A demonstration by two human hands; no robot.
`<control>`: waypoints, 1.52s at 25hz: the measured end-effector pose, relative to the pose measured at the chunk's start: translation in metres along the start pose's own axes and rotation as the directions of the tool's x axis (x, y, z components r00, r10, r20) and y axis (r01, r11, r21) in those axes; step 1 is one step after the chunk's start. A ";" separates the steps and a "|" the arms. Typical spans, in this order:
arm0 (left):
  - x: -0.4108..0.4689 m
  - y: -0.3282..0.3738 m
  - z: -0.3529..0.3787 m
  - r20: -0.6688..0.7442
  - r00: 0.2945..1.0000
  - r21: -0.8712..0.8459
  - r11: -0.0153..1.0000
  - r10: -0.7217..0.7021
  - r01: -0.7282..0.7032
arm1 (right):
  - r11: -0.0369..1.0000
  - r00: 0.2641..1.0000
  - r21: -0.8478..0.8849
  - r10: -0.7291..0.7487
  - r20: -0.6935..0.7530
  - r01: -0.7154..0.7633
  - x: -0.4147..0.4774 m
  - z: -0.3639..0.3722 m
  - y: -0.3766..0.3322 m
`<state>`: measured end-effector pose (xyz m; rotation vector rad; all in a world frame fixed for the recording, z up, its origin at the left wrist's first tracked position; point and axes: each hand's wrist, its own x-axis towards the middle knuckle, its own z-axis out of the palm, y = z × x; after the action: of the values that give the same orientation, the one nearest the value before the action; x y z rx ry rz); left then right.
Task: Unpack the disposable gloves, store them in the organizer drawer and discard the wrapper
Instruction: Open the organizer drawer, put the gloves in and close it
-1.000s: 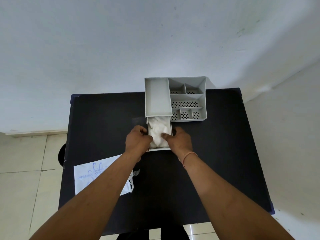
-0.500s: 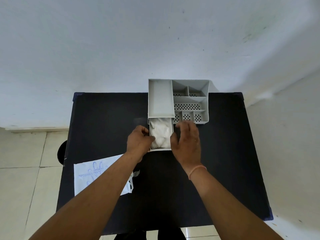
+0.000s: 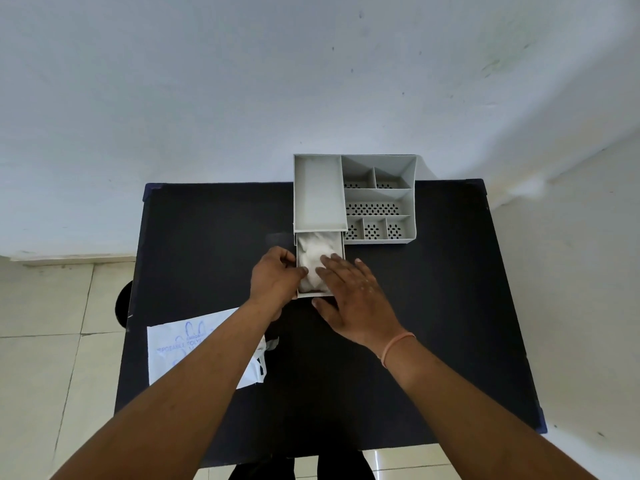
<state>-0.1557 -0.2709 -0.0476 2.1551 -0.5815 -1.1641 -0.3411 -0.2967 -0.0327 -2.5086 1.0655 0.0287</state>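
While gloves (image 3: 313,261) lie in open drawer (image 3: 320,295), right hand (image 3: 353,299) presses them, fingers spread; left hand (image 3: 275,284) curled on drawer wall. Next, likely: close drawer, discard wrapper (image 3: 180,351).

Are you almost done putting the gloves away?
More than halfway. Done: the gloves are out of the wrapper and lie in the open drawer of the organizer. In hand: the right hand lies flat over the gloves, fingers spread, while the left hand rests at the drawer's side. Left: closing the drawer and throwing away the wrapper, which lies on the table.
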 end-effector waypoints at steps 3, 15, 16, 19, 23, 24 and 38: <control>-0.006 0.001 -0.001 -0.029 0.997 0.046 0.996 0.073 -0.072 | 0.996 0.993 0.018 0.085 -0.076 -0.084 -0.018 0.005 0.009; -0.013 -0.016 -0.014 0.187 0.739 0.534 0.565 0.647 -0.629 | 0.964 0.962 -0.112 0.223 -0.159 -0.242 0.018 -0.012 0.023; -0.010 -0.010 -0.014 0.179 0.743 0.534 0.571 0.645 -0.624 | 0.963 0.959 -0.102 0.233 -0.159 -0.251 0.024 -0.015 0.024; 0.000 0.003 -0.010 0.171 0.778 0.535 0.606 0.605 -0.589 | 0.945 0.944 -0.066 0.315 -0.098 -0.322 0.043 -0.021 0.025; 0.013 0.011 -0.005 0.110 0.809 0.502 0.670 0.578 -0.547 | 0.914 0.913 0.075 0.402 -0.061 -0.398 0.061 -0.022 0.025; 0.016 0.012 -0.004 0.068 0.821 0.454 0.715 0.567 -0.532 | 0.894 0.901 0.168 0.430 -0.058 -0.416 0.063 -0.022 0.025; 0.005 0.038 0.000 0.127 0.989 -0.464 0.878 -0.070 0.122 | -0.596 0.506 0.763 0.591 0.628 -0.251 0.086 -0.042 0.005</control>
<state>-0.1568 -0.3012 -0.0245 1.7255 -0.2015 -1.3226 -0.2898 -0.3747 -0.0113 -0.1167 1.4008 -0.6302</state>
